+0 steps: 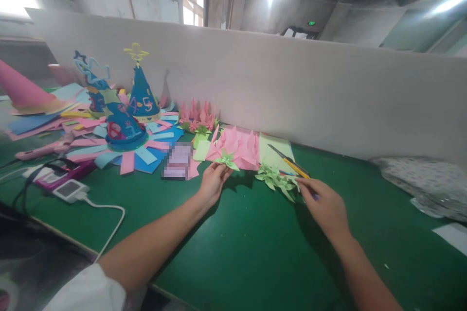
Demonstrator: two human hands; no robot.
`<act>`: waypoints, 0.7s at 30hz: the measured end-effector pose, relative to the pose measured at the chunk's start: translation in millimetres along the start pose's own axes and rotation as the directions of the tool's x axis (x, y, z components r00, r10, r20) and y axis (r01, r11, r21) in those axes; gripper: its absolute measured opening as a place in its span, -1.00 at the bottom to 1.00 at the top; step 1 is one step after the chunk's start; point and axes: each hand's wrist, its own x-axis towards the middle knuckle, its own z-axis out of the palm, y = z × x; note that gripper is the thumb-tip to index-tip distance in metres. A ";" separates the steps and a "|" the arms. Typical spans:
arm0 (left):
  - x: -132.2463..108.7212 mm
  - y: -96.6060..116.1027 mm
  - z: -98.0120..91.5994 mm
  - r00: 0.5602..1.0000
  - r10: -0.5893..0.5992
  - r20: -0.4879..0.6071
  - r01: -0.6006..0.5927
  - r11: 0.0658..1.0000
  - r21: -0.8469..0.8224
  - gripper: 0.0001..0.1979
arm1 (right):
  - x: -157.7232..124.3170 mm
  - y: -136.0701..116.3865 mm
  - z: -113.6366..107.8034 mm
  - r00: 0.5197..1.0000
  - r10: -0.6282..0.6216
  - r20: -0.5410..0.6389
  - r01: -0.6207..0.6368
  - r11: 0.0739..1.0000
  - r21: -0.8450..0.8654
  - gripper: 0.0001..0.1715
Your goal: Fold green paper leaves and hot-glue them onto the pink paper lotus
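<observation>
My left hand (213,183) is closed, its fingertips pinching a light green folded paper leaf piece (227,158) in front of several pink folded paper pieces (237,143). To the right, a bunch of green paper leaves (275,179) sits at the fingertips of my right hand (323,204). Those fingers are pressed together on the bunch's right end. A pair of scissors or a knife with yellow handles (297,167) lies just behind that hand; its exact kind is unclear. Light green paper sheets (275,148) rest beneath it.
Blue decorated cone hats (142,92) and coloured paper strips (127,161) stand at the left. Nearby are a purple power strip (67,175), a white charger (71,190) with a cable, and a pink glue gun (44,149). A white partition (328,92) borders the green table (233,252).
</observation>
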 end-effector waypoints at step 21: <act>-6.4 2.6 9.0 0.999 0.010 0.038 -0.004 0.990 -0.143 -0.58 | -29.1 59.1 -41.4 0.809 0.569 0.149 -0.525 0.812 -0.254 -0.56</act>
